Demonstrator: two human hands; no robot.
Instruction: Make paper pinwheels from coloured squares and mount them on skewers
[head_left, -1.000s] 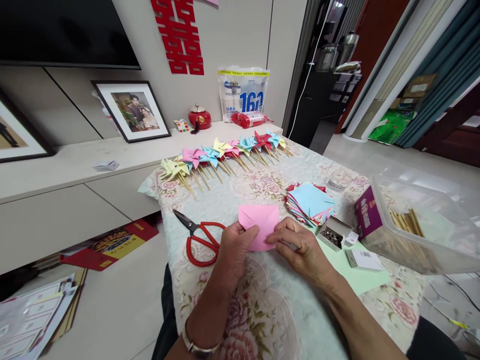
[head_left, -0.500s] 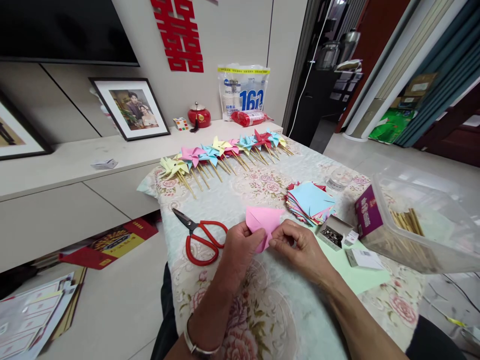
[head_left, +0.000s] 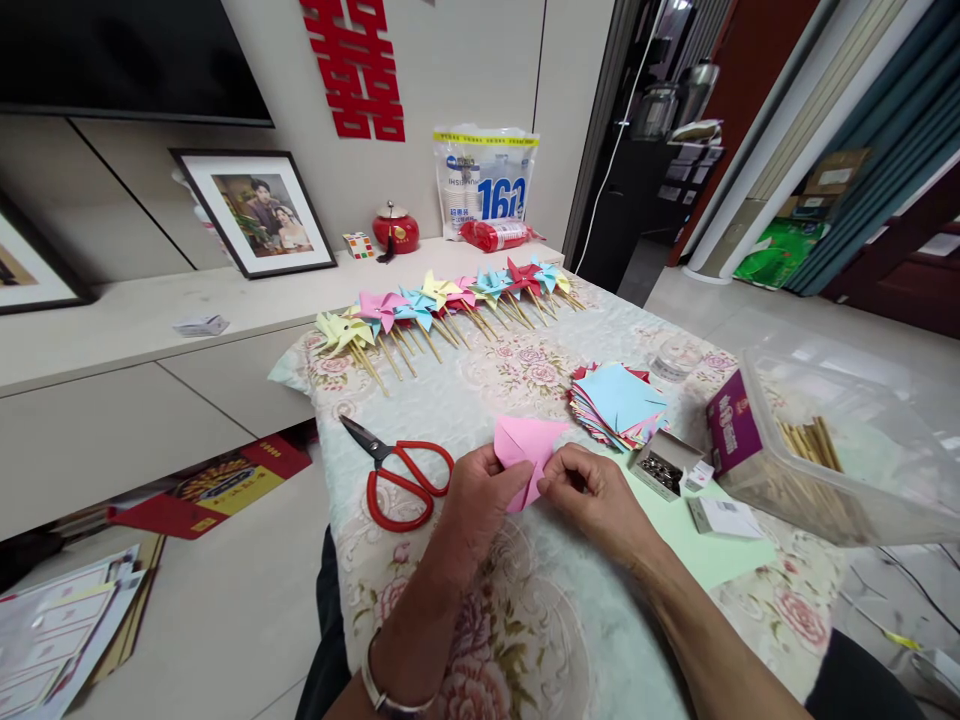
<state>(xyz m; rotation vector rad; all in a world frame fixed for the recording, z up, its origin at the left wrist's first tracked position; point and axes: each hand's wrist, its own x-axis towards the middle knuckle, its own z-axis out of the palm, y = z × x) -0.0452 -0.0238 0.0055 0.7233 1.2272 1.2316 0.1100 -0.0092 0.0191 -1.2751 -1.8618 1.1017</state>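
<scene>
A pink sheet of paper (head_left: 528, 438), partly folded, is held over the table between both hands. My left hand (head_left: 484, 495) is closed on its left side, thumb pressed on the front. At the lower right edge, my right hand (head_left: 592, 492) pinches the paper; whether a small item is also between those fingertips cannot be made out. Red-handled scissors (head_left: 397, 472) lie partly open left of my left hand. Beyond my right hand sits a stack of cut coloured paper squares (head_left: 619, 400), blue on top. Near it is a small box of metal pins (head_left: 664, 470).
Finished paper pinwheels (head_left: 439, 300) on sticks line the table's far edge. To the right stands a clear plastic bin (head_left: 832, 470) holding wooden sticks (head_left: 814, 445). A small white box (head_left: 724, 517) rests on a green sheet (head_left: 701, 560). A round clear container (head_left: 676, 357) sits behind.
The view has shifted slightly. Both hands stay on the pink paper in nearly the same pose, with its folded part a little differently angled.
</scene>
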